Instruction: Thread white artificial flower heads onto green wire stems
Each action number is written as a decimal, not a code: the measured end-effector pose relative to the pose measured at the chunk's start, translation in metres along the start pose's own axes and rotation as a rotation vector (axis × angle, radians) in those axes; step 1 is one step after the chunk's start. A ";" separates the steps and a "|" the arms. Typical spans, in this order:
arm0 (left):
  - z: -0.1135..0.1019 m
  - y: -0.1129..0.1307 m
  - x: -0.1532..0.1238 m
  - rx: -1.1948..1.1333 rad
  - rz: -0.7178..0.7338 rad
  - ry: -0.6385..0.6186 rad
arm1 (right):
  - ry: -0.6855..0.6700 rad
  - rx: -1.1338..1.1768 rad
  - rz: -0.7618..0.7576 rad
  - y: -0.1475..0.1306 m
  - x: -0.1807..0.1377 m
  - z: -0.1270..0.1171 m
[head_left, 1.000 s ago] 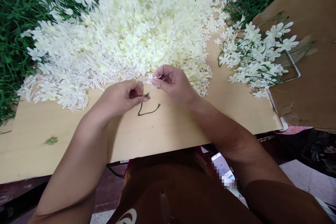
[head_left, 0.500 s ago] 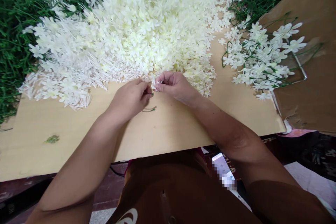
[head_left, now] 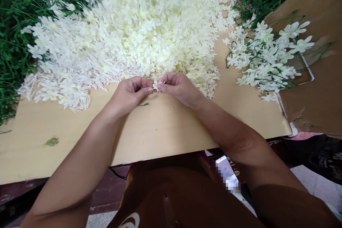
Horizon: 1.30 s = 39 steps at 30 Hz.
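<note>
My right hand [head_left: 177, 87] pinches a small white artificial flower [head_left: 155, 85] between thumb and fingertips, over the near edge of the big flower heap. Close beside it, my left hand [head_left: 135, 91] is closed, with its thumb and forefinger tips meeting at the flower's left side. A thin green plastic stem [head_left: 144, 104] shows below the left hand's fingers; its other end is hidden in the hand. Just beyond both hands lies the heap of loose white flowers [head_left: 160, 35] with thin white stalks.
Green stems are piled at the left [head_left: 16, 42] and at the back right. White flowers on green stems [head_left: 267, 57] lie at the right against a cardboard box [head_left: 317, 89]. A small green scrap [head_left: 52, 141] rests on the wooden table [head_left: 160, 128]. A phone [head_left: 226, 171] is below the table edge.
My left hand has turned and raised its fingertips to the flower. The green stem below it has shifted slightly left and up. My right hand has stayed almost still, holding the flower.
</note>
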<state>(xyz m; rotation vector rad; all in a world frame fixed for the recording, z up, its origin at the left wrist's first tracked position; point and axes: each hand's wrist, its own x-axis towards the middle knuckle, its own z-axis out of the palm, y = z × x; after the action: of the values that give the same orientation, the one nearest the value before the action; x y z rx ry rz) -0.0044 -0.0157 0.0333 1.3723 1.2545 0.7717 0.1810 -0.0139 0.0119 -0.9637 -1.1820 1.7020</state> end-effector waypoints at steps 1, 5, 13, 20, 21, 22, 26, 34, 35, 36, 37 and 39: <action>0.000 0.001 0.000 -0.015 -0.011 0.008 | 0.004 0.011 0.003 0.000 0.000 0.000; 0.002 0.004 0.000 -0.064 -0.030 0.024 | 0.004 0.098 0.014 0.003 0.001 0.002; 0.002 0.003 0.001 -0.100 -0.032 0.034 | 0.000 0.179 0.037 0.004 0.002 0.002; 0.003 0.005 0.001 -0.094 -0.053 0.049 | 0.059 -0.002 -0.071 0.008 0.003 0.005; 0.004 0.005 0.001 -0.090 -0.052 0.048 | 0.068 -0.051 -0.111 0.009 0.003 0.006; 0.004 0.005 0.001 -0.087 -0.053 0.050 | 0.077 -0.104 -0.155 0.010 0.002 0.007; 0.005 0.003 0.001 -0.080 -0.048 0.074 | 0.107 -0.302 -0.308 0.011 0.000 0.010; 0.006 -0.003 -0.001 -0.011 -0.034 0.116 | 0.080 -0.432 -0.375 0.015 0.000 0.010; 0.006 -0.003 -0.001 -0.006 -0.035 0.117 | 0.074 -0.435 -0.367 0.015 0.000 0.010; 0.006 -0.003 0.000 -0.001 -0.034 0.118 | 0.070 -0.434 -0.360 0.016 0.001 0.010; 0.006 -0.003 0.000 0.005 -0.027 0.119 | 0.067 -0.427 -0.355 0.016 0.001 0.009; 0.006 -0.002 0.001 0.024 -0.007 0.116 | 0.054 -0.399 -0.339 0.018 0.002 0.009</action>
<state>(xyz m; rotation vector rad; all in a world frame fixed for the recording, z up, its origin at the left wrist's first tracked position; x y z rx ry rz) 0.0010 -0.0163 0.0293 1.3580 1.3623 0.8437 0.1686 -0.0190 -0.0028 -0.9673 -1.5844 1.1898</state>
